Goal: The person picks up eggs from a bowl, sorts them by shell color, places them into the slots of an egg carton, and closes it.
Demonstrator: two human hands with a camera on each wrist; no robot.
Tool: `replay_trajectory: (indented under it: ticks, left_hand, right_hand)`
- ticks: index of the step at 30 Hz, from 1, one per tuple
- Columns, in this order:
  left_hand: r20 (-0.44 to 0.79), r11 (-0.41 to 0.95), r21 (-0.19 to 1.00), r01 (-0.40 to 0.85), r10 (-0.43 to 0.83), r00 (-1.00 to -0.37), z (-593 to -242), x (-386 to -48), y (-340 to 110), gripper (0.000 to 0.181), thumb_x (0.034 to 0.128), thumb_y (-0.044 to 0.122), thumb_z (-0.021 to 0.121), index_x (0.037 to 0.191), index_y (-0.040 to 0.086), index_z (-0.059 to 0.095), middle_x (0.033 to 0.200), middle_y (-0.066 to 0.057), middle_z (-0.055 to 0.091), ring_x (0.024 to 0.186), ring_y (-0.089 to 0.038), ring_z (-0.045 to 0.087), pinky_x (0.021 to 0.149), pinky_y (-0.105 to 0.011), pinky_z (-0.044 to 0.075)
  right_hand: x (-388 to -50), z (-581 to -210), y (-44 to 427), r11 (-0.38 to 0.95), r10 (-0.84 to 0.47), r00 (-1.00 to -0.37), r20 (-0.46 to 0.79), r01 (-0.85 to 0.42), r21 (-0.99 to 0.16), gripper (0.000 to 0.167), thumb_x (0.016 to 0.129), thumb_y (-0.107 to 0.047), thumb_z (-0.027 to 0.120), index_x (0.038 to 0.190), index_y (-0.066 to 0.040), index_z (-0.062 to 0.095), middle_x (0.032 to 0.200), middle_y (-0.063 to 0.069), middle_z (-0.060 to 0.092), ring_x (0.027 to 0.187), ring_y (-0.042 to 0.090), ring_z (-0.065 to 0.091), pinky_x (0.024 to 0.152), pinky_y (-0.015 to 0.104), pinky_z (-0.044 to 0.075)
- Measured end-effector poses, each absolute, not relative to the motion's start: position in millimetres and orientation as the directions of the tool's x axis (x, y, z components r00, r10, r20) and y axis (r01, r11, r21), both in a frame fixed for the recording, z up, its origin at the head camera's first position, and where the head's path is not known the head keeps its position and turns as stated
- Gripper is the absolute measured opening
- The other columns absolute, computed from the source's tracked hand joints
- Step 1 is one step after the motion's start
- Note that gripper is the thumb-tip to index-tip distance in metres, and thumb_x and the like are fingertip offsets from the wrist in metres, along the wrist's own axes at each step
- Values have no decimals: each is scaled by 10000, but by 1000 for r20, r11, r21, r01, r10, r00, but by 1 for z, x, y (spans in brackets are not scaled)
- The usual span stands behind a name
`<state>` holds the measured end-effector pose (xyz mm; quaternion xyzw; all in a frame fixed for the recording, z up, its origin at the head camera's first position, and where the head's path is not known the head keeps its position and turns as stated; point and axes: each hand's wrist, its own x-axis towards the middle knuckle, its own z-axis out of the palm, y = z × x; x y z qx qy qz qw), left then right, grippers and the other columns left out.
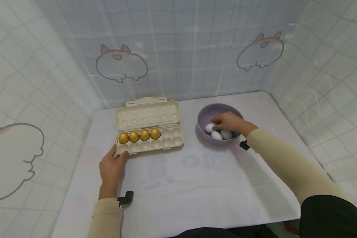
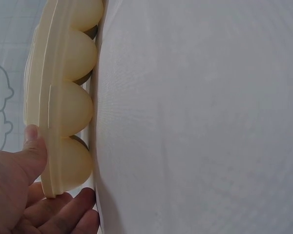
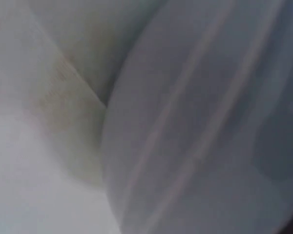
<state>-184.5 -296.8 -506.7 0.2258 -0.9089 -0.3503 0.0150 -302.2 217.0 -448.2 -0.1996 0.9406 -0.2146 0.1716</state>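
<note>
A cream plastic egg carton (image 1: 150, 144) lies open on the table, its lid (image 1: 147, 115) folded back toward the wall. Several golden eggs (image 1: 134, 137) fill the left part of its back row. My left hand (image 1: 111, 165) grips the near left corner of the carton; in the left wrist view its thumb (image 2: 35, 151) presses the rim and the fingers curl round the end. To the right, my right hand (image 1: 230, 121) reaches into a purple bowl (image 1: 203, 114), fingertips at a white egg (image 1: 209, 128). Whether they pinch it is unclear. Another white egg (image 1: 216, 135) and a shaded egg (image 1: 226, 134) lie beside it.
A pale patterned cloth covers the table (image 1: 178, 191). Tile-patterned curtains with cartoon animals (image 1: 122, 66) stand behind and at both sides. The right wrist view is filled by the bowl's blurred outer side (image 3: 185, 146) and the cloth.
</note>
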Motion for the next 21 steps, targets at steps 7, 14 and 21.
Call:
replay_trajectory:
  ticks: [7,14,21]
  left_hand:
    - [-134,650,644,-403,-423,-896,-506,-185,-296,799,981,474,739,1642,238,356,1560,-138,518,1541,-416,415,1247,-610,358]
    - [-135,643,648,-408,-430,-893,-508,-185,-295,804,980,475,739,1643,242,346,1590,-127,489,1535,-402,432,1241,-598,374]
    - [-124,651,643,-404,-432,-893,-509,-186,-297,809,973,481,747,1641,243,359,1530,-148,554,1526,-416,437,1237,-613,367]
  right_hand:
    - [-304,-456,209,802,-499,-846,-188,-369,-469,459,997,-334,744,1419,-164,690,1368,91,740,1269,280,694,1093,493,541]
    - [-302,-457,202,792,-521,-831,-194,-385,-474,405,999,-301,746,1385,-182,715,1289,37,771,1245,247,684,1081,458,530]
    - [-300,-457,200,789,-533,-828,-177,-410,-457,325,1010,-292,730,1318,-189,741,1170,-10,781,1056,171,681,955,401,539]
